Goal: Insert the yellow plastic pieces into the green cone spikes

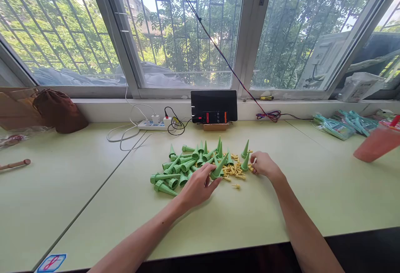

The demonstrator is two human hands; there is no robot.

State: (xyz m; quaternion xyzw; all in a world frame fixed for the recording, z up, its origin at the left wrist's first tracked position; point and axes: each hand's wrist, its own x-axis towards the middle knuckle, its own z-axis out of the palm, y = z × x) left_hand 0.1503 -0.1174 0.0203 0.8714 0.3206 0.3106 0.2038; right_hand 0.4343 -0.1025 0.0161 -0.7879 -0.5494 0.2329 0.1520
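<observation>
A heap of green plastic cone-shaped spikes (pixel 187 165) with ribbed caps lies in the middle of the table, some standing point up. My left hand (pixel 198 183) reaches over its near right side, thumb and fingers closed around the base of one green spike (pixel 219 168) that points up. Small yellow plastic pieces (pixel 233 172) are scattered just right of the heap. At their right edge, my right hand (pixel 262 164) has its fingertips pinched at a small yellow piece (pixel 251 167). Close to those fingers, two green spikes stand upright, the nearer one (pixel 245 164) beside the yellow pieces.
At the back a phone (pixel 215 117) leans against a dark tablet (pixel 214 98). A power strip (pixel 154 124) with cables lies left of them. A brown pouch (pixel 61 110) sits far left; a red drink cup (pixel 378 140) and teal packets (pixel 334 126) are at right.
</observation>
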